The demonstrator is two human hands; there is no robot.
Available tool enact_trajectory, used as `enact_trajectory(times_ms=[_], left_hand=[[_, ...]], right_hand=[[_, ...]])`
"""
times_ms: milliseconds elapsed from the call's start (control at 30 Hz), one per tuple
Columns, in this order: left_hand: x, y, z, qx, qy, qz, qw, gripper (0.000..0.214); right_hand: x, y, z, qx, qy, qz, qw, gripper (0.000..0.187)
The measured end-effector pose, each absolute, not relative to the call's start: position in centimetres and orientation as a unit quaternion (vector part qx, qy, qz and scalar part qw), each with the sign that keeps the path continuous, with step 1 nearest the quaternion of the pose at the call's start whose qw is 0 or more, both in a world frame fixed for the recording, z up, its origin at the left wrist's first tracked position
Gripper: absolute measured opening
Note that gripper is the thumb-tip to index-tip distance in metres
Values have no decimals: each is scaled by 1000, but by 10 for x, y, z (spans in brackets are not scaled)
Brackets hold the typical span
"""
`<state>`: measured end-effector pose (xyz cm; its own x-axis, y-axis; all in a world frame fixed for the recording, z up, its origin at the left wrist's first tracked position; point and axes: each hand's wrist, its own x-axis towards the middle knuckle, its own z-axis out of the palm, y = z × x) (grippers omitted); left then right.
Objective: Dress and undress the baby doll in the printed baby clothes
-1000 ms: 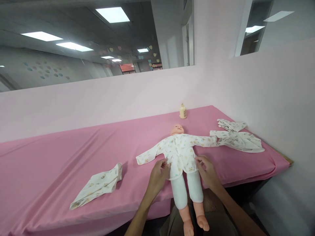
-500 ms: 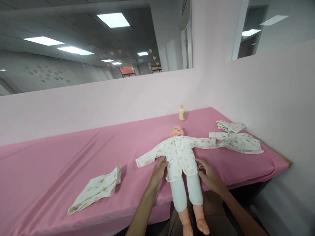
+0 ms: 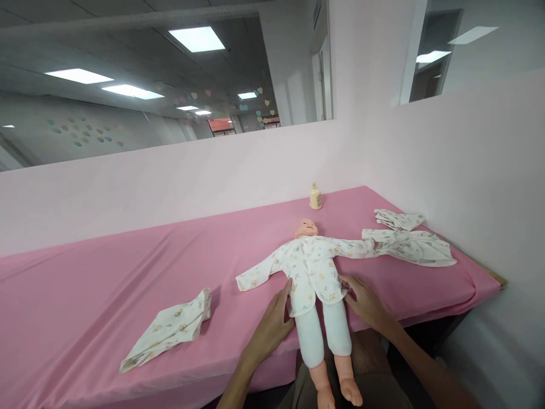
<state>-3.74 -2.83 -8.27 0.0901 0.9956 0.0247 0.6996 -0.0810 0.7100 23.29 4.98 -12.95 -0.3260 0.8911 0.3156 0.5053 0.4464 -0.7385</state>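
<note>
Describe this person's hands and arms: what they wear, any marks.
The left hand and right hand are bare: no gloves, and no rings that show. The left forearm and right forearm are uncovered down to the picture's lower edge, with no sleeve, watch or bracelet in view. No marks can be made out at this size.

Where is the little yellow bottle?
In the head view, the bottle stands right of middle, at the back of the pink table by the wall, just behind the doll.
</note>
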Motion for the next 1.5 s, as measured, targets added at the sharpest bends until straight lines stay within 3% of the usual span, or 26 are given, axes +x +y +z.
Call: enact_trajectory(times_ms=[167,367,467,633,800,900,1100,1500], left_hand=[[-26,-12,-96,659,655,301,213,64],[-30,-1,-85,613,659,383,205,44],[-37,0,-74,576,671,424,198,37],[-36,-5,-73,599,674,402,162,40],[-27,-2,-67,664,616,412,97,29],[-23,7,-56,674,598,417,118,27],[-28,42,-39,631,623,440,140,26],[-64,123,-31,653,651,355,157,19]], right_hand=[[231,55,-136,-493,-780,182,341,30],[228,59,-129,-451,-703,386,393,24],[227,59,-126,-447,-674,423,409,23],[228,52,-125,-467,-712,340,399,23],[224,46,-111,-411,-784,209,416,25],[220,49,-98,-372,-812,212,396,19],[211,85,-79,-403,-784,266,389,24],[200,204,-97,-492,-764,152,389,27]])
